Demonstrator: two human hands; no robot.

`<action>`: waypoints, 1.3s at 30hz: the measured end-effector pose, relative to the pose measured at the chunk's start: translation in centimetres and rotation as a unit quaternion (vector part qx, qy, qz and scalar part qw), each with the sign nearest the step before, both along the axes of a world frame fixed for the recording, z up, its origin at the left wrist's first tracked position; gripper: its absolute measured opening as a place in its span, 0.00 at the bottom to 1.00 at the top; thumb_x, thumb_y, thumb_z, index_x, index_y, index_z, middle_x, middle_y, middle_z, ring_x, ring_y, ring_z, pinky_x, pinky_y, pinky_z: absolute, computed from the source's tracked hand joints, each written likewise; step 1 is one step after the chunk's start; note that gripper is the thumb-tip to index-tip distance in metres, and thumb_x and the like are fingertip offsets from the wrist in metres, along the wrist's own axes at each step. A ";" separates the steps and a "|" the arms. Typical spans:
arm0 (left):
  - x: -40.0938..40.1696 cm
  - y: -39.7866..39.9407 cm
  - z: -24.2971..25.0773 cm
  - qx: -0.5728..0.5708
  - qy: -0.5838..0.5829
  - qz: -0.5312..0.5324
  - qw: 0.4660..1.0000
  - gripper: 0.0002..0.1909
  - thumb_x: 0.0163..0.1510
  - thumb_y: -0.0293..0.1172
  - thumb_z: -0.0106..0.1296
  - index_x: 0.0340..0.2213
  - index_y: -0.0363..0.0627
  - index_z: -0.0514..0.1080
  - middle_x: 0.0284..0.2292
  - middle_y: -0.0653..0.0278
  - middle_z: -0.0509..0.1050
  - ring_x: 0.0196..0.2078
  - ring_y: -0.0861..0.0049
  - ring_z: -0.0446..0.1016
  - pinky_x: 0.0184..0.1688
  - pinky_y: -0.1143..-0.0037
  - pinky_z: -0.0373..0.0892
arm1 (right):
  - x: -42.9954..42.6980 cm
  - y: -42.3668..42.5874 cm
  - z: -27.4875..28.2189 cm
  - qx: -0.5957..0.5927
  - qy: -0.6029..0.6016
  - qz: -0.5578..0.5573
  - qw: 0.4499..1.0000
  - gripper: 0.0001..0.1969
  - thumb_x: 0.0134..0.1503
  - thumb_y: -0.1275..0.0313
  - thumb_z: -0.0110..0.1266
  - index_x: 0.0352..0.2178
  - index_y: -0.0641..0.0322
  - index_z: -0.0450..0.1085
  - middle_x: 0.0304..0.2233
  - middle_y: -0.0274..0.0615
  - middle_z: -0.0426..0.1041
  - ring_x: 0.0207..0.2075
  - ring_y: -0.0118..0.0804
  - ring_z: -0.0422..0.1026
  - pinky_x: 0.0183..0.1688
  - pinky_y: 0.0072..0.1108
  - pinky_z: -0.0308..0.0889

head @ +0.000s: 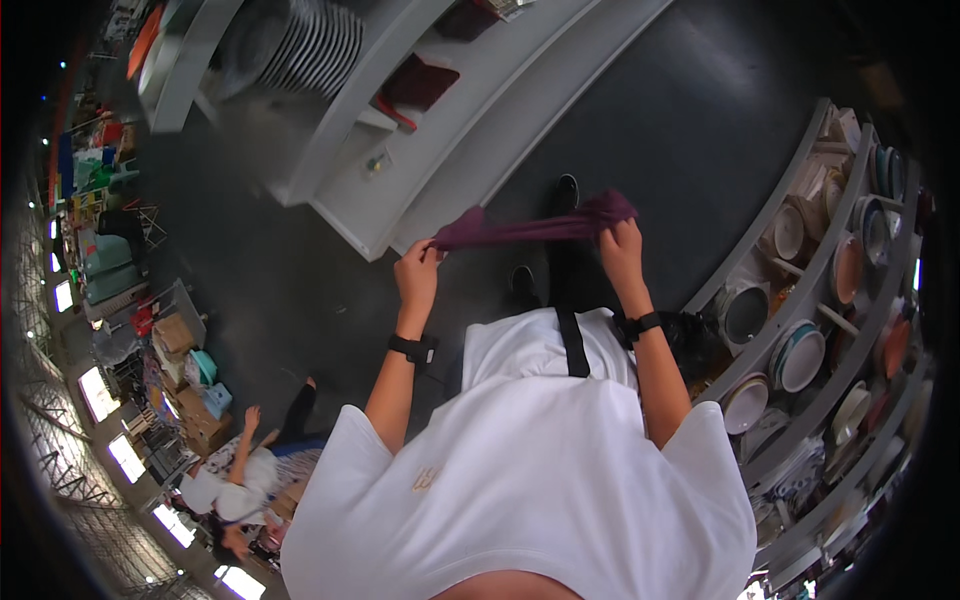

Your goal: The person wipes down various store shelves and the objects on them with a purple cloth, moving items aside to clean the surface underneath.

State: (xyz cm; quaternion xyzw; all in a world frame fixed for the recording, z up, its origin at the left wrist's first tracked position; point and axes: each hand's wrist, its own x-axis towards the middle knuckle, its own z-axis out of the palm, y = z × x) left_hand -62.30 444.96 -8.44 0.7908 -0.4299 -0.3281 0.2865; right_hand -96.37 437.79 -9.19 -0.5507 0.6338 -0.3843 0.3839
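Observation:
A purple cloth is stretched between my two hands, above the dark floor and in front of my shoes. My left hand pinches one end of it between thumb and fingers. At the other end my right hand grips a bunched part, which sticks up beyond the fingers. The middle of the cloth is drawn into a narrow band. Each of my wrists wears a black strap.
A grey shelf unit ahead on the left holds a dark red item and a stack of plates. Shelves on the right carry several bowls and plates. Another person is at lower left, near cardboard boxes.

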 end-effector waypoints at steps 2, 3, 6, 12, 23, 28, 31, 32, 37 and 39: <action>0.7 -3.9 -1.2 0.019 0.084 0.128 0.988 0.09 0.55 0.24 0.48 0.36 0.33 0.74 0.31 0.55 0.79 0.36 0.67 0.79 0.39 0.72 0.71 | 1.1 -5.2 -0.5 0.046 0.111 0.102 0.988 0.06 0.51 0.76 0.50 0.29 0.69 0.69 0.33 0.54 0.69 0.35 0.57 0.69 0.37 0.36 0.65; 0.8 -6.3 -1.5 0.030 0.076 0.121 0.989 0.09 0.55 0.24 0.48 0.36 0.33 0.74 0.31 0.55 0.79 0.36 0.67 0.79 0.39 0.72 0.71 | 2.0 -7.3 -1.4 0.057 0.103 0.096 0.988 0.06 0.51 0.76 0.50 0.29 0.69 0.69 0.33 0.54 0.69 0.35 0.57 0.69 0.37 0.36 0.65; 0.8 -15.5 -4.0 -0.099 -0.148 0.081 0.981 0.15 0.56 0.25 0.45 0.44 0.33 0.73 0.38 0.47 0.77 0.41 0.56 0.77 0.44 0.68 0.70 | 5.0 -15.5 -6.2 0.053 0.110 0.098 0.988 0.06 0.51 0.75 0.50 0.26 0.69 0.67 0.31 0.54 0.68 0.34 0.61 0.67 0.36 0.39 0.64; -0.2 -27.4 -13.1 -0.047 -0.206 -0.104 0.972 0.29 0.55 0.24 0.42 0.59 0.38 0.56 0.51 0.40 0.67 0.52 0.46 0.67 0.52 0.64 0.65 | 11.1 -24.0 -16.1 0.037 -0.032 0.001 0.999 0.12 0.54 0.72 0.47 0.38 0.67 0.69 0.39 0.57 0.70 0.41 0.62 0.68 0.40 0.41 0.64; -1.0 -35.2 -22.9 0.086 -0.160 -0.334 0.925 0.40 0.58 0.38 0.46 0.64 0.40 0.39 0.55 0.43 0.62 0.57 0.46 0.57 0.62 0.58 0.50 | 16.1 -31.6 -25.6 0.124 -0.082 -0.063 0.987 0.12 0.61 0.68 0.43 0.36 0.70 0.66 0.31 0.52 0.70 0.34 0.47 0.69 0.37 0.32 0.63; -4.5 -41.8 -23.2 0.031 -0.151 -0.384 0.911 0.40 0.58 0.37 0.46 0.64 0.38 0.40 0.54 0.44 0.62 0.55 0.47 0.59 0.59 0.58 0.53 | 13.7 -40.9 -28.0 0.041 -0.098 -0.121 0.987 0.14 0.62 0.67 0.41 0.34 0.72 0.65 0.30 0.53 0.68 0.33 0.43 0.68 0.35 0.30 0.62; -6.9 -44.9 -23.9 -0.032 -0.177 -0.354 0.918 0.38 0.58 0.35 0.46 0.63 0.37 0.41 0.54 0.43 0.63 0.55 0.47 0.59 0.59 0.58 0.53 | 12.2 -44.2 -26.3 0.020 -0.127 -0.203 0.971 0.14 0.61 0.67 0.43 0.33 0.73 0.66 0.33 0.56 0.69 0.35 0.48 0.69 0.37 0.32 0.63; -7.2 -45.1 -24.0 -0.055 -0.196 -0.343 0.917 0.37 0.57 0.32 0.46 0.63 0.37 0.43 0.53 0.41 0.63 0.54 0.45 0.60 0.59 0.59 0.54 | 12.2 -43.9 -25.1 0.054 -0.085 -0.182 0.978 0.14 0.61 0.67 0.44 0.34 0.73 0.67 0.34 0.58 0.69 0.37 0.52 0.68 0.38 0.34 0.63; -7.9 -43.1 -22.9 -0.039 -0.147 -0.304 0.940 0.34 0.56 0.27 0.46 0.62 0.37 0.48 0.50 0.39 0.64 0.53 0.44 0.62 0.57 0.60 0.57 | 9.1 -42.6 -24.3 0.038 0.098 -0.082 0.991 0.13 0.55 0.68 0.49 0.30 0.73 0.70 0.37 0.62 0.69 0.40 0.61 0.67 0.43 0.39 0.62; -7.5 -41.6 -22.2 0.014 -0.116 -0.275 0.954 0.34 0.56 0.25 0.45 0.62 0.40 0.48 0.48 0.39 0.65 0.52 0.45 0.62 0.56 0.61 0.58 | 6.1 -42.5 -24.1 -0.079 0.098 -0.026 0.992 0.12 0.44 0.71 0.51 0.17 0.74 0.71 0.28 0.61 0.70 0.37 0.60 0.66 0.41 0.39 0.62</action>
